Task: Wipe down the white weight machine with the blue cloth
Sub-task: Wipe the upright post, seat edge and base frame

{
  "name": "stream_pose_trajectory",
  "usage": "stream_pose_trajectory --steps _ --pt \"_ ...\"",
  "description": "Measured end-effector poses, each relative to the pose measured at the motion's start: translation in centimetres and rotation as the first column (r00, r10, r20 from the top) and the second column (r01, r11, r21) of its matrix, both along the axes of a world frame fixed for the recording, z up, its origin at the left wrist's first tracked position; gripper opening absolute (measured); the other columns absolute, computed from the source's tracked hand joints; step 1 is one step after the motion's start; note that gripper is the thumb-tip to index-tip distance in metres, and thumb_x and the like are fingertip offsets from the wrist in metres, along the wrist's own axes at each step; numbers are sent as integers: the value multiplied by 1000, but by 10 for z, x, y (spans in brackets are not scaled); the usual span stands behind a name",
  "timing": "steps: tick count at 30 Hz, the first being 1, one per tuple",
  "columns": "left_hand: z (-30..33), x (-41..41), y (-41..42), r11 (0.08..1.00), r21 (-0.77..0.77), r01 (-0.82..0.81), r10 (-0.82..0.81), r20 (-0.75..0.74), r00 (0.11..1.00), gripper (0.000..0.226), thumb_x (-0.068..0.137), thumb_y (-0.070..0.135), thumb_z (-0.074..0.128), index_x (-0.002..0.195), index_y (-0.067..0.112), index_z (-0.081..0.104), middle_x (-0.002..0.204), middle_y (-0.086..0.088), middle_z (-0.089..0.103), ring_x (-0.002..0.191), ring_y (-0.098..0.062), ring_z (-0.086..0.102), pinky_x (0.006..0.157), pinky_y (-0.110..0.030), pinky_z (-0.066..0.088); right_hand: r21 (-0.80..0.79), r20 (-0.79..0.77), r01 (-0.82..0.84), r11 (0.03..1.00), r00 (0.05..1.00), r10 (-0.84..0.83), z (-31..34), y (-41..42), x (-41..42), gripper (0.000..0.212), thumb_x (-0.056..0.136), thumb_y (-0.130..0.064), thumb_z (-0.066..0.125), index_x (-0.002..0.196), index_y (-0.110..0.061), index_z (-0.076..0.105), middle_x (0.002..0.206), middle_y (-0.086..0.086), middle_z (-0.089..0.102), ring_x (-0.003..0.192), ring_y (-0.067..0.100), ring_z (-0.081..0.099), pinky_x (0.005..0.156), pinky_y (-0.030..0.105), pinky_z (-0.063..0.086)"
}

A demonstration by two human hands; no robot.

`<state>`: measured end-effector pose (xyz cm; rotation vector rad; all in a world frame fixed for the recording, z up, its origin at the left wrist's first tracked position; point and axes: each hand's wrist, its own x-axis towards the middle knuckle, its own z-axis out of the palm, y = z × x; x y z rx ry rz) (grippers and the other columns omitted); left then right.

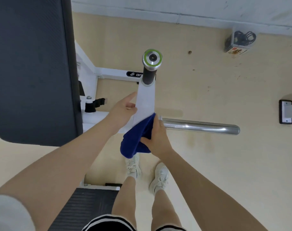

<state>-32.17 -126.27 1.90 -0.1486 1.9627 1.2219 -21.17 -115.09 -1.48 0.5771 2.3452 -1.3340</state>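
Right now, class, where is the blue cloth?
In the head view, the blue cloth sits centre frame, gripped by the right hand against the white arm, beside the chrome bar.

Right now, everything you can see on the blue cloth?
The blue cloth is deep royal blue, soft and terry-like, bunched rather than spread flat. Its upper edge presses against the lower end of the white machine arm, and the rest hangs down in a loose fold above the shoes. The right hand holds it, thumb pinching the folds. The left hand rests on the arm's side, not on the cloth.
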Motion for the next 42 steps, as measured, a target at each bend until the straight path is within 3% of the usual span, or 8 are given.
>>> stream_pose_trajectory --steps 4,9,14,17,22,29,36,42 --pt "-1 19 -5 981 79 -177 171 77 982 30 99 23 43 127 28 53 119 5 61 110 -15 58 96 -28 44 226 -21 -82 971 996 89 3 -11 -2 74 91 -23 57 148 -5 13 147 15 25 129 29 31 109 38 30" --pt "4 33 -16 947 105 -304 296 89 951 31 100 27 39 128 20 50 115 6 61 108 -14 58 96 -27 41 616 -131 -381 689 813 567 -3 -9 30 63 69 -19 80 126 -3 57 134 10 55 121 28 55 104 41 34" --pt "7 31 -33 914 60 -402 396 94 914 28 99 31 41 121 20 54 111 3 64 105 -17 60 93 -29 45 625 -38 -593 507 626 779 4 14 3 59 87 -44 37 131 -9 54 137 5 53 124 22 53 103 41 36" --pt "7 22 -38 911 57 -409 402 108 909 29 99 31 42 121 18 55 113 0 64 104 -18 60 95 -30 46 611 40 -683 400 531 846 6 17 -35 61 90 -44 44 142 -12 40 149 6 36 137 24 37 112 41 23" --pt "4 8 -49 928 55 -370 361 120 925 31 100 30 40 124 15 53 111 1 62 101 -15 59 80 -19 47 667 145 -658 349 574 806 15 18 -91 63 98 -50 29 150 -17 18 159 2 5 146 19 -3 117 36 -3" --pt "-1 -6 -56 930 53 -364 351 165 922 29 99 31 41 120 17 55 109 1 63 98 -17 60 80 -23 46 586 209 -798 140 316 926 27 16 -75 49 76 -53 65 108 -16 68 118 7 63 122 31 52 105 44 37" --pt "-5 -14 -64 953 74 -292 274 193 942 28 100 27 37 120 17 54 104 3 63 90 -13 60 79 -23 45 664 267 -718 209 489 830 28 11 -120 46 91 -43 47 112 -4 61 121 12 57 130 33 35 112 40 20" --pt "-7 -4 -69 957 72 -281 259 227 939 31 99 31 39 122 17 54 108 0 63 90 -14 60 78 -22 45 576 261 -815 71 265 928 22 -12 -56 53 65 -66 61 76 -15 72 75 -1 64 83 23 58 98 39 41"
